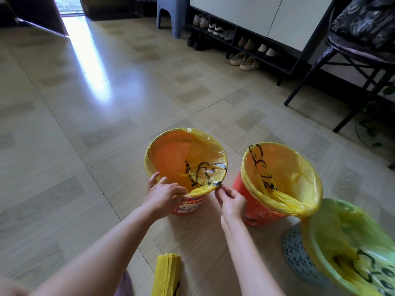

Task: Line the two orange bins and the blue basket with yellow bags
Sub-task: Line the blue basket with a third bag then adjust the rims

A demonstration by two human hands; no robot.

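Three containers stand close together on the tiled floor [64, 116], and each one already has a yellow liner, so the task seems almost complete. The person works on the left orange bin [188, 207], the one with a cartoon print on its wall. Its yellow bag [205, 165] is folded over the rim all around, but at the near edge the film looks a little loose. The left hand [163, 196] rests on this near rim with its fingers curled over the folded edge, probably to keep the bag from sliding off while the other side is pulled. The right hand [232, 200] pinches the bag's hem between thumb and fingertips just beside the rim, I think in order to stretch the fold lower and make it tight. The second orange bin [258, 207] stands just to the right, and its bag [284, 174] hangs over the rim with extra film gathered at the near side. The blue basket [296, 251], with a pierced pattern on its wall, is at the lower right, and its bag [350, 238] covers the mouth. A folded stack of spare yellow bags [166, 274] lies on the floor near the person, within easy reach. Behind, a shoe rack [241, 42] and a dark chair [350, 54] stand well apart from the work.
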